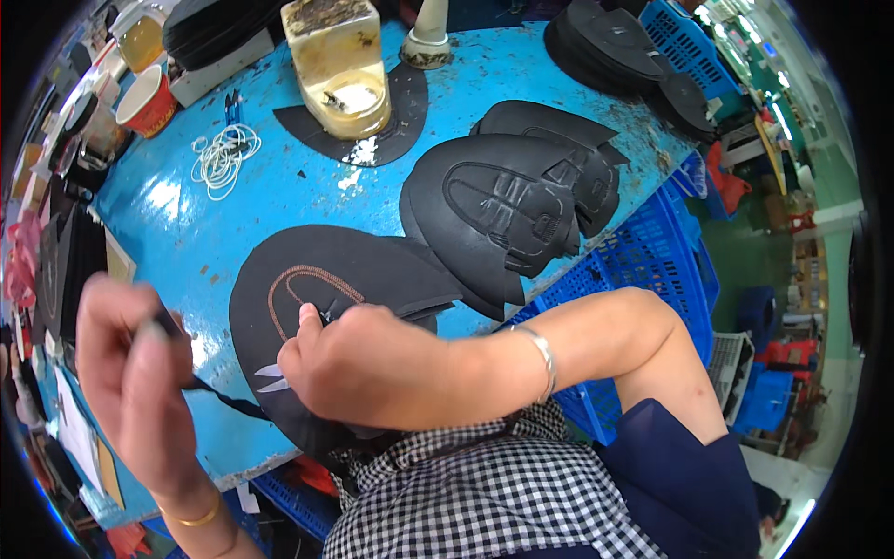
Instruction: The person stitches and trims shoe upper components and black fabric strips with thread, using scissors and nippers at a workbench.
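Note:
A black shoe-upper piece with curved orange stitching lies in front of me on the blue table. My right hand rests over it, fingers curled and thumb at the stitched curve. Pale pointed blades stick out from under that fist, apparently thread snips whose handle is hidden. Raised at the left, my slightly blurred left hand is closed on a narrow black strip. The strip runs down toward the lower edge of the piece; where it ends is hidden.
Overlapping black moulded upper pieces lie beyond my right hand. A glue container stands on another black piece. White cord and a red-white paper cup are at the left. Blue baskets flank the table's right edge.

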{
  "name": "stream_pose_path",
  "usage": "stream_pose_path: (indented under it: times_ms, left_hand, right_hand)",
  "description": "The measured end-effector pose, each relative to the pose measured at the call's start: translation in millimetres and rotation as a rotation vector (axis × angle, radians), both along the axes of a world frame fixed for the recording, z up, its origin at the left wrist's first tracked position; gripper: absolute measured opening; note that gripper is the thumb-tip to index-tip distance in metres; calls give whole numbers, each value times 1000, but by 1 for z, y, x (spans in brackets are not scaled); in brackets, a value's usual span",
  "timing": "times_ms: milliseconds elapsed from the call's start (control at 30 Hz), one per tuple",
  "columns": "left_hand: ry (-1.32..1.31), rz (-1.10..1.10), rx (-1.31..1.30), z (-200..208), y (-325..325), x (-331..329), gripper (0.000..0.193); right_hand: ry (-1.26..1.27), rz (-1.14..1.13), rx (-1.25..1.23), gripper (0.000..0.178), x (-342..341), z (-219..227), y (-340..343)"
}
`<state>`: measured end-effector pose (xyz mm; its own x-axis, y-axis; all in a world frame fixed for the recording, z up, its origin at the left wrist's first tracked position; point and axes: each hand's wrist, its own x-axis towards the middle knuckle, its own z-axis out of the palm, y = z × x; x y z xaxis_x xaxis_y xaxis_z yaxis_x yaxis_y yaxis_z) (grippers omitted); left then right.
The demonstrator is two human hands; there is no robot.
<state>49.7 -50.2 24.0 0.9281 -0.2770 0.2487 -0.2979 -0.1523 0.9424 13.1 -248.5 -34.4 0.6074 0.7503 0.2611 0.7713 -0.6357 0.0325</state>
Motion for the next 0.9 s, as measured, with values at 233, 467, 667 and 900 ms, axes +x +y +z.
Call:
stream_pose_path:
  times_ms: [233,467,667,900]
  left_hand:
    - [-72,-732,295,12,-63,-76,10]
    - [-6,-865,215,-57,-133,-81,16]
    - [-261,-549,635,-122,-165,-84,8]
    - [-400,-561,684,-130,-174,-83,2]
  right_hand:
    - [255,-461,540,17,56,-17,-147]
    - [507,-600,382,18,21,-33,-210]
    - [-39,-568,296,19,50,-74,-148]
    - [-216,-580,123,23,90,-98,-168]
